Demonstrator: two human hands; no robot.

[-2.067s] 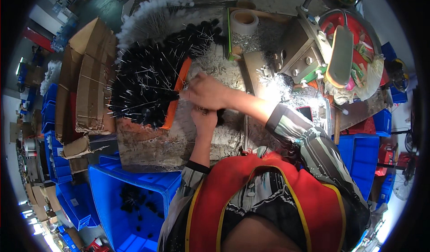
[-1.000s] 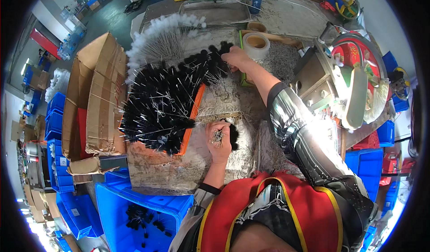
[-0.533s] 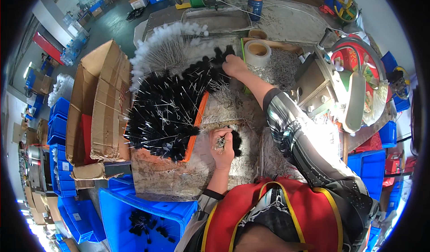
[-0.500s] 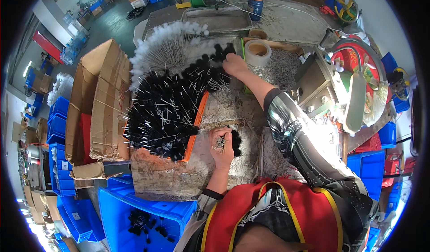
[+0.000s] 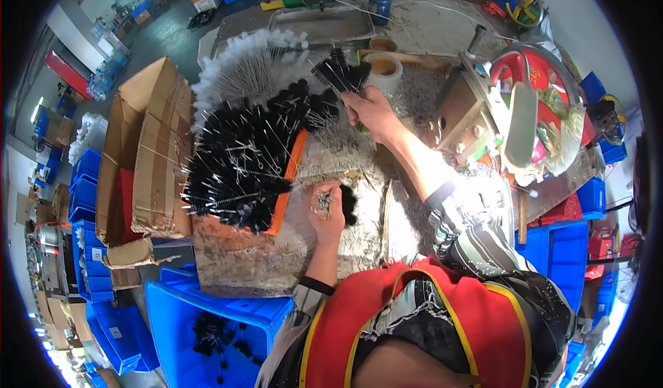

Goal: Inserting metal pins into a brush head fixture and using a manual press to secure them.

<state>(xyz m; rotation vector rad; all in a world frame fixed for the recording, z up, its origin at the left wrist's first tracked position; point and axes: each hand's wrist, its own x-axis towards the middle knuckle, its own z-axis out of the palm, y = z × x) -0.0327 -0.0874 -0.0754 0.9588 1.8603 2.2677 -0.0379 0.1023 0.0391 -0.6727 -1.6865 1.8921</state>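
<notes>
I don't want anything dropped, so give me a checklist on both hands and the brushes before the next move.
1. Left hand closed around its brush bundle: ok.
2. Right hand gripping its raised black brushes: ok.
3. Hands apart from each other: ok.
4. Right hand not touching the tape roll: cannot tell; they overlap in this view.
5. Exact number of brushes in each hand: cannot tell; they bunch together.

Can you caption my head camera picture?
Right hand holding black brushes above a workbench, left hand closed around another bunch.
</notes>
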